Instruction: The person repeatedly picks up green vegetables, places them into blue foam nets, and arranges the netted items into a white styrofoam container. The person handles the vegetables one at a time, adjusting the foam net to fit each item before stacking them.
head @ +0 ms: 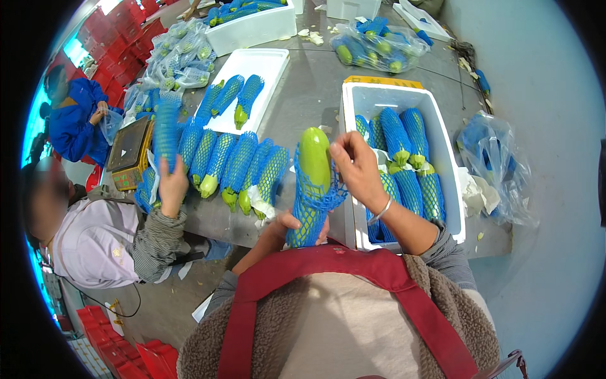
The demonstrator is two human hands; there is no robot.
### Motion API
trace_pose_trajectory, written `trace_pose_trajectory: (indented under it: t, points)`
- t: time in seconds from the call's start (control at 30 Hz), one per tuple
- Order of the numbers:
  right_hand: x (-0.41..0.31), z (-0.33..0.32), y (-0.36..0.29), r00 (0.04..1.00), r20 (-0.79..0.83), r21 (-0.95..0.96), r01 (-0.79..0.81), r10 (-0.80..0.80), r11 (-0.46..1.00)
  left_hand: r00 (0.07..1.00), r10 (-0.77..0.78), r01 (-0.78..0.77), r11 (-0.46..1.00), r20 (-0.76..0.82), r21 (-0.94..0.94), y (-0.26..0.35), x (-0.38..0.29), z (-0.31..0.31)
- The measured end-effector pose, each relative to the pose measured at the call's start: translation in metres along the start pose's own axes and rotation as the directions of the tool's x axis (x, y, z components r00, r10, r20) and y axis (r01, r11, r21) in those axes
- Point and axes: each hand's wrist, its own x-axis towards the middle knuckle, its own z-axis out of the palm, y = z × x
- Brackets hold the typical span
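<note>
A pale green zucchini (314, 154) stands upright before my chest, its upper half bare. A blue foam net sleeve (310, 208) covers its lower half, with the loose edge bunched and spread to the right. My left hand (289, 221) grips the netted lower end, its fingers partly hidden behind it. My right hand (357, 163) is curled at the zucchini's upper right side, close to the net's edge; whether its fingers pinch the net is not clear. Just right stands a white foam box (348, 102) holding two rows of netted zucchini (395, 135).
Several netted zucchini (239, 163) lie in a row on the metal table (307, 61). Behind them is a white foam lid (265, 61). At left, a co-worker's hand (173, 184) holds a blurred netted zucchini (165, 128) beside a scale (128, 151). A plastic bag (497, 166) lies right.
</note>
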Motion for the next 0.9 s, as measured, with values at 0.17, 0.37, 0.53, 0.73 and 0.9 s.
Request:
trace_pose_trajectory:
  t: [0.17, 0.37, 0.53, 0.73, 0.9]
  points:
    - [0.021, -0.005, -0.005, 0.892, 0.445, 0.22, -0.194, 0.078, 0.956, 0.998, -0.029, 0.03, 0.999, -0.047, 0.026, -0.008, 0.004, 0.015]
    - [0.0, 0.002, 0.0, 0.865, 0.501, 0.573, -0.347, 0.018, 0.743, 0.996, -0.005, 0.02, 0.985, 0.088, -0.172, -0.029, 0.004, 0.011]
    - [-0.002, 0.0, 0.012, 0.942, 0.336, 0.392, -0.135, -0.005, 0.91, 0.946, -0.105, 0.198, 0.935, -0.306, 0.293, 0.002, 0.002, 0.028]
    - [0.012, 0.017, 0.039, 0.998, 0.043, 0.18, -0.062, 0.055, 0.982, 0.805, 0.294, 0.14, 0.749, -0.515, 0.647, -0.019, 0.013, 0.042]
    - [0.013, 0.007, 0.044, 0.957, 0.219, 0.405, -0.268, 0.192, 0.874, 0.853, 0.255, 0.074, 0.804, -0.456, 0.59, -0.022, 0.008, 0.04]
